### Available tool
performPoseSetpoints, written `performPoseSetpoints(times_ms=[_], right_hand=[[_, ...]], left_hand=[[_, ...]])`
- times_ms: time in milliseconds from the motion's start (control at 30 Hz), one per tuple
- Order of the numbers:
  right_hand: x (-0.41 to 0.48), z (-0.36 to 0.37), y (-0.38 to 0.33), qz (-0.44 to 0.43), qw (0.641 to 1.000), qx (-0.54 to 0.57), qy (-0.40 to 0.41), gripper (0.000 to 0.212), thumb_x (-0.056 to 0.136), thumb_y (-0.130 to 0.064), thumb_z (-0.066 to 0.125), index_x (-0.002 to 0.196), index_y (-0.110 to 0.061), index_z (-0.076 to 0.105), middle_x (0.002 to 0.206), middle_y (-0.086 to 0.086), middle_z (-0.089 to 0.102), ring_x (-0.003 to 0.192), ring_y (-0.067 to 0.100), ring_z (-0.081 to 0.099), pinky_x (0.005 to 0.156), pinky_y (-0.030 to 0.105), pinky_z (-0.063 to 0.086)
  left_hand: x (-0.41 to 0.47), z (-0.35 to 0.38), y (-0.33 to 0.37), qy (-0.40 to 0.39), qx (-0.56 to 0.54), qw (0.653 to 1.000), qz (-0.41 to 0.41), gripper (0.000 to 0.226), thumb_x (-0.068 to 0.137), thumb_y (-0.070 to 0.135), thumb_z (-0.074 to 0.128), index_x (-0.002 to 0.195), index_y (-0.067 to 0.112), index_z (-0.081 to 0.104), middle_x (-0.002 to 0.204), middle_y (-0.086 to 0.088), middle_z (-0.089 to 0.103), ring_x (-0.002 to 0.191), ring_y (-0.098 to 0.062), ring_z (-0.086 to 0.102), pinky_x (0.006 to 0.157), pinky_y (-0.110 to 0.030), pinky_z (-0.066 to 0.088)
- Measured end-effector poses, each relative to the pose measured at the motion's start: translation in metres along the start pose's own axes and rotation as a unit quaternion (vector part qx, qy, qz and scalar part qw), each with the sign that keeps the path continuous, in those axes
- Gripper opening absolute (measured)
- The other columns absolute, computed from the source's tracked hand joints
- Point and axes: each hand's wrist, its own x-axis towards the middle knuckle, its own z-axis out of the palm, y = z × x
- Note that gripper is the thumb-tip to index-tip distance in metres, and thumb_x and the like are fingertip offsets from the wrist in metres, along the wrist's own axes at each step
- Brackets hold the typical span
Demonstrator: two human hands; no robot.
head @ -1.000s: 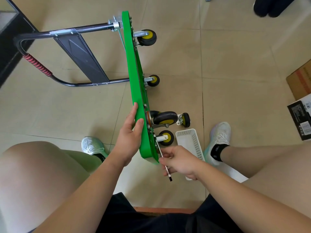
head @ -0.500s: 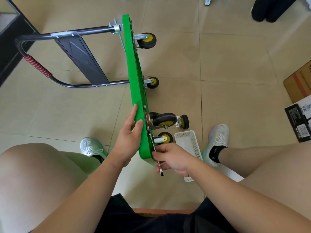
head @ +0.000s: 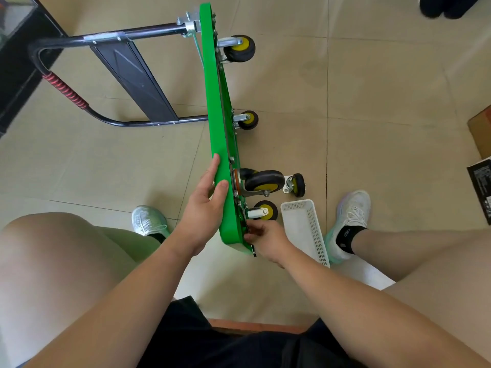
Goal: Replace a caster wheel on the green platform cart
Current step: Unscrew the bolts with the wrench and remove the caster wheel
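In the head view I am seeing the green platform cart (head: pixel 216 123) standing on its long edge on the tiled floor (head: pixel 385 155), wheels pointing right, its black handle (head: pixel 63 88) lying out to the left. My left hand (head: pixel 204 208) is resting flat against the deck's near end, fingers straight. My right hand (head: pixel 268 240) is working on the opposite face, fingers curled and pinching a thin metal tool (head: pixel 253 252) at the underside, just below the nearest corner caster (head: pixel 264 211). A larger caster (head: pixel 263 181) is sitting just above it. A loose caster (head: pixel 296 184) is lying beside a white basket (head: pixel 310 229).
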Motion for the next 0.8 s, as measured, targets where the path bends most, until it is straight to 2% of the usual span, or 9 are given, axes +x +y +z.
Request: performPoseSetpoints(times_ms=[67,133,200,300,400,567,700,800], right_hand=[[-0.005,-0.007,0.003,-0.002,1.0,-0.025,-0.006,0.042,0.096,0.002,0.062,0.135,-0.013,0.065,0.115,-0.003,0.072,0.107,0.011,0.064,0.1,0.025,0.05],[-0.016,-0.018,0.005,0.013,0.998,-0.053,-0.018,0.039,0.096,-0.002,0.063,0.131,-0.019,0.068,0.092,-0.004,0.073,0.083,0.01,0.067,0.077,0.02,0.054],[-0.029,-0.025,0.003,0.043,0.998,-0.036,-0.038,0.036,0.097,-0.003,0.062,0.128,-0.018,0.068,0.084,0.001,0.067,0.069,0.013,0.063,0.065,0.023,0.056],[-0.043,-0.025,-0.008,0.058,0.996,-0.007,-0.075,0.028,0.1,-0.004,0.059,0.126,-0.013,0.067,0.083,0.003,0.062,0.069,0.016,0.061,0.065,0.027,0.058],[-0.049,-0.021,-0.021,0.061,0.994,0.019,-0.094,0.025,0.101,-0.006,0.058,0.125,-0.006,0.066,0.085,0.004,0.061,0.066,0.015,0.062,0.067,0.029,0.059],[-0.051,-0.017,-0.036,0.068,0.992,0.055,-0.092,0.03,0.1,-0.008,0.061,0.13,-0.001,0.062,0.091,0.005,0.063,0.072,0.019,0.064,0.07,0.031,0.06],[-0.05,-0.015,-0.041,0.063,0.992,0.072,-0.083,0.031,0.101,-0.008,0.059,0.131,0.001,0.061,0.102,0.013,0.063,0.072,0.019,0.062,0.067,0.03,0.061],[-0.046,-0.016,-0.046,0.066,0.991,0.084,-0.077,0.032,0.102,-0.01,0.058,0.132,0.001,0.061,0.115,0.021,0.066,0.069,0.02,0.064,0.071,0.033,0.062]], left_hand=[[0.0,0.0,0.0,-0.001,0.0,1.0,0.002,0.056,0.112,0.03,0.045,0.124,0.085,0.038,0.155,0.009,0.05,0.126,-0.017,0.065,0.106,-0.044,0.056],[0.0,0.001,0.0,-0.003,-0.004,1.0,0.002,0.055,0.112,0.03,0.045,0.125,0.083,0.037,0.156,0.008,0.05,0.127,-0.018,0.064,0.107,-0.045,0.055],[-0.001,0.002,0.0,0.0,-0.007,1.0,0.002,0.054,0.112,0.03,0.045,0.127,0.081,0.037,0.156,0.009,0.05,0.127,-0.017,0.064,0.108,-0.043,0.054],[0.0,0.003,0.0,0.005,-0.008,1.0,0.003,0.053,0.112,0.029,0.045,0.129,0.079,0.036,0.155,0.013,0.051,0.124,-0.014,0.066,0.104,-0.039,0.056],[0.0,0.002,0.0,0.007,-0.011,1.0,0.0,0.053,0.112,0.028,0.045,0.131,0.076,0.035,0.154,0.012,0.052,0.126,-0.015,0.065,0.107,-0.043,0.055],[0.001,0.0,-0.002,-0.002,-0.005,1.0,0.003,0.056,0.113,0.024,0.044,0.155,0.058,0.028,0.149,0.011,0.058,0.124,-0.018,0.067,0.109,-0.046,0.053],[0.0,0.001,-0.001,-0.001,-0.007,1.0,0.005,0.055,0.113,0.023,0.043,0.146,0.065,0.028,0.149,0.011,0.058,0.124,-0.018,0.067,0.109,-0.047,0.054],[0.0,0.001,0.0,0.001,0.0,1.0,0.009,0.054,0.113,0.025,0.043,0.142,0.068,0.028,0.155,0.01,0.052,0.129,-0.017,0.063,0.111,-0.046,0.052]])
